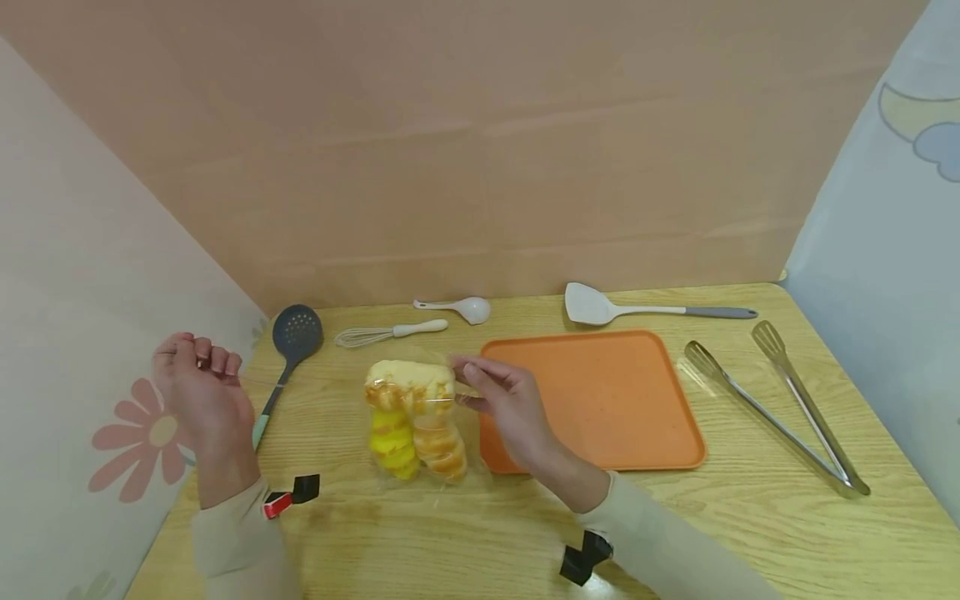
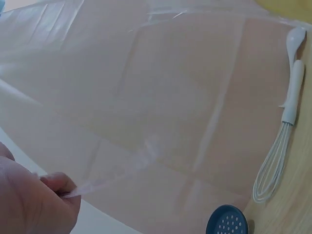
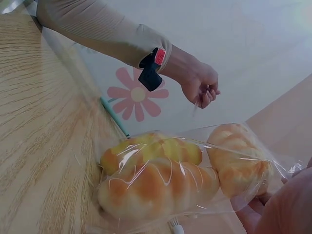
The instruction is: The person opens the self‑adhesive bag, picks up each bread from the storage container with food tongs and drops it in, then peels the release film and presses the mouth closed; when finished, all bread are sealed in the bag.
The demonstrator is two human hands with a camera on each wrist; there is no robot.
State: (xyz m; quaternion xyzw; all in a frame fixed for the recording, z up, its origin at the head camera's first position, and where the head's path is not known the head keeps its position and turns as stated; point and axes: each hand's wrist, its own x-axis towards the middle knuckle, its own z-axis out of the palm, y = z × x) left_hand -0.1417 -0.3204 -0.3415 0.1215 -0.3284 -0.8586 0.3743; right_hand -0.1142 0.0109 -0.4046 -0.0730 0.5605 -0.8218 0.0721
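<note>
A clear plastic bag (image 3: 165, 168) holds several bread rolls: a pale one (image 1: 411, 379) across the top, a yellow one (image 1: 394, 446) and a golden-brown one (image 1: 440, 450) below it. My right hand (image 1: 513, 408) grips the bag's upper right edge, beside the pale roll. Raised at the far left, my left hand (image 1: 202, 392) pinches a thin piece of clear plastic between thumb and fingers. Seen from the left wrist, transparent film (image 2: 161, 97) spreads from those fingertips across most of the view.
An orange tray (image 1: 600, 408) lies right of the bag. Along the back are a whisk (image 1: 390, 332), a white ladle (image 1: 474, 310) and a white spatula (image 1: 592, 304). A dark skimmer (image 1: 297, 333) lies left; metal tongs (image 1: 787, 425) lie spread at right. Walls border the table.
</note>
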